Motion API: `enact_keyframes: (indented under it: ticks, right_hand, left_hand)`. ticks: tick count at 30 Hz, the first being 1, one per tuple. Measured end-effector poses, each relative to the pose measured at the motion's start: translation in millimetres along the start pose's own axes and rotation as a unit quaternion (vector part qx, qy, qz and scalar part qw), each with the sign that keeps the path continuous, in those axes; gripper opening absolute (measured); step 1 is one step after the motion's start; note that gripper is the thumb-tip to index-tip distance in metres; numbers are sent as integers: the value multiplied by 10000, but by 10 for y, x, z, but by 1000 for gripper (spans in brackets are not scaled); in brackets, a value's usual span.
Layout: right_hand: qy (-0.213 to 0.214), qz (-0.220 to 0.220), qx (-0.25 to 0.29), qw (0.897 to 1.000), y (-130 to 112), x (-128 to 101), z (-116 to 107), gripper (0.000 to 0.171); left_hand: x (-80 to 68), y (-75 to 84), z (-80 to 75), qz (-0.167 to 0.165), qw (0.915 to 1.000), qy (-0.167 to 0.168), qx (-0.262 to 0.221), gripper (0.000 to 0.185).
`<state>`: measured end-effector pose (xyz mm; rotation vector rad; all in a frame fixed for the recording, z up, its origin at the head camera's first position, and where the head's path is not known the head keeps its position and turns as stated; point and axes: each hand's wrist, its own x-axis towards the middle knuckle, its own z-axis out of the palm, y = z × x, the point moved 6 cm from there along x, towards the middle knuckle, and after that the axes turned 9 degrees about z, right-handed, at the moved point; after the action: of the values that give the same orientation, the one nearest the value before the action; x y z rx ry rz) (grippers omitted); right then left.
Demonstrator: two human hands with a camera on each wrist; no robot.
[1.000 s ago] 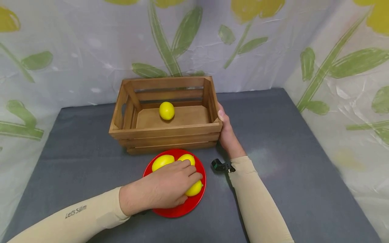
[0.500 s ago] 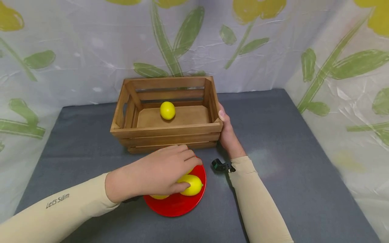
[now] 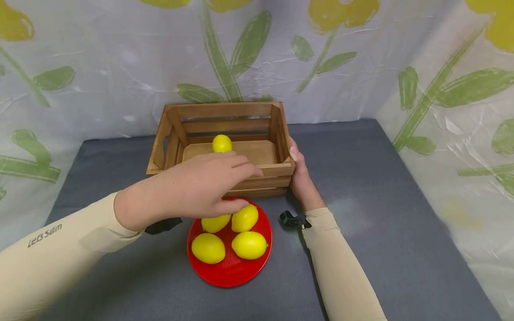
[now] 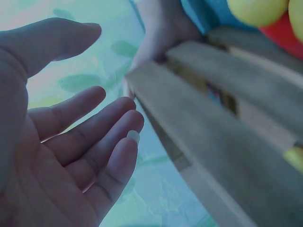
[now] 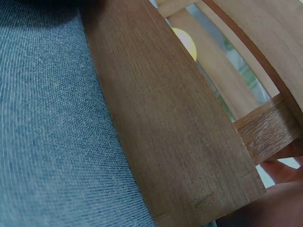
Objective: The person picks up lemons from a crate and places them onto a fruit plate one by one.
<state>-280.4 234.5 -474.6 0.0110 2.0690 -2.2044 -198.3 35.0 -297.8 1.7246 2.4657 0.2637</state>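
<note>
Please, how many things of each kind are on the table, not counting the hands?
lemons on the red plate: 4
lemon in the wooden crate: 1
red plate: 1
wooden crate: 1
Total: 7

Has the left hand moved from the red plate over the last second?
Yes. The left hand has lifted off the red plate and its lemons, and now hovers open over the wooden crate's front rail.

Even soft light; wrist views blurred, blue-tinted.
</note>
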Motion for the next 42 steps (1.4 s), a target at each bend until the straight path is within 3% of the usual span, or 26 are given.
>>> enact_keyframes:
  ticks: [4, 8, 14, 18, 28, 42]
  right_hand:
    - [49, -36, 93, 9999, 2, -5, -43, 98]
    - [34, -34, 53, 10000, 22, 0, -67, 100]
    - [43, 12, -39, 10000, 49, -19, -74, 97]
    - [36, -53, 20, 10000, 59, -39, -74, 96]
    - [-54, -131, 70, 9999, 41, -45, -17, 97]
    - [-65, -157, -18, 9999, 14, -4, -4, 103]
  left_hand:
    - [62, -129, -186, -51, 9998, 169, 49, 53]
    - [123, -300, -320, -309, 9991, 225, 171, 48]
    - [221, -652, -374, -616, 9980, -50, 162, 48]
    - [295, -873, -327, -667, 9968, -378, 216, 50]
    - [347, -1381, -11, -925, 9866, -1285, 392, 53]
    - [442, -1680, 175, -1142, 9781, -1710, 327, 55]
